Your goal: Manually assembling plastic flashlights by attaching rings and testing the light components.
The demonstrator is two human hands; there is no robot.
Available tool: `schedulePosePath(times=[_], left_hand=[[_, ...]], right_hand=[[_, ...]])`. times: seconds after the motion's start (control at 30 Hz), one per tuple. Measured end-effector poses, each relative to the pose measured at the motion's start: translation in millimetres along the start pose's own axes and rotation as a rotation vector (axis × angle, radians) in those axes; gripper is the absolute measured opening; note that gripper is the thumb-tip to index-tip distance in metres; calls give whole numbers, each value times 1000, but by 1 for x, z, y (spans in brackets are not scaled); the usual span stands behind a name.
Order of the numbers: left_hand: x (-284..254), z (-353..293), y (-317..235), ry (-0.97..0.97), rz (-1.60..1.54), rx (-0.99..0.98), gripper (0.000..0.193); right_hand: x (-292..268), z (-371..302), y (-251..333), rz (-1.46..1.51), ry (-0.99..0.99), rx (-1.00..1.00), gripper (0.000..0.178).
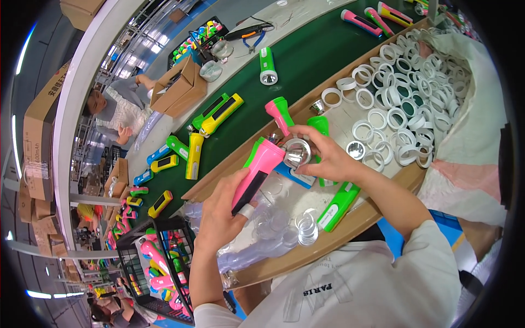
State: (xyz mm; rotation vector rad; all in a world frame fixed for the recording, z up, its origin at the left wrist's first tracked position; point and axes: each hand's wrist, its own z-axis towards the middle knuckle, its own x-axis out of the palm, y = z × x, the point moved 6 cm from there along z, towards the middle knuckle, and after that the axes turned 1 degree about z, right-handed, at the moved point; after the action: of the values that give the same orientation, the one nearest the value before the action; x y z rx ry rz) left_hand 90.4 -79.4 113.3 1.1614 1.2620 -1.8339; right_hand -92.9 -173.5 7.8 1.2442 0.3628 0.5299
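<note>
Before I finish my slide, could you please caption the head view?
Left grip on a pink flashlight, right grip on a silver reflector.

On the tall cardboard box [37,153] there are dark printed characters and a number. The white shirt [377,287] bears one word in dark capitals. On the green flashlight [340,205], the print is too small for reading.

Rings [392,96] right of flashlight [261,164], basket [129,265] left, belt [306,54] behind, carton [178,94] beyond belt
</note>
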Motion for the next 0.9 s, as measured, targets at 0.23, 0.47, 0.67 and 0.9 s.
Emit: schedulePosePath(times=[0.23, 0.47, 0.67, 0.9], left_hand=[[-15, -2, -22, -64, 416, 54, 57], [-20, 1, -31, 4, 424, 154, 51], [-20, 5, -33, 190, 225, 80, 49], [-29, -3, -19, 113, -137, 65, 50]], right_hand=[[2, -1, -1, -62, 72, 45, 67], [3, -2, 5, -257, 129, -59, 51], [8, -7, 10, -365, 236, -120, 55], [14, -12, 32, -164, 260, -107, 80]])
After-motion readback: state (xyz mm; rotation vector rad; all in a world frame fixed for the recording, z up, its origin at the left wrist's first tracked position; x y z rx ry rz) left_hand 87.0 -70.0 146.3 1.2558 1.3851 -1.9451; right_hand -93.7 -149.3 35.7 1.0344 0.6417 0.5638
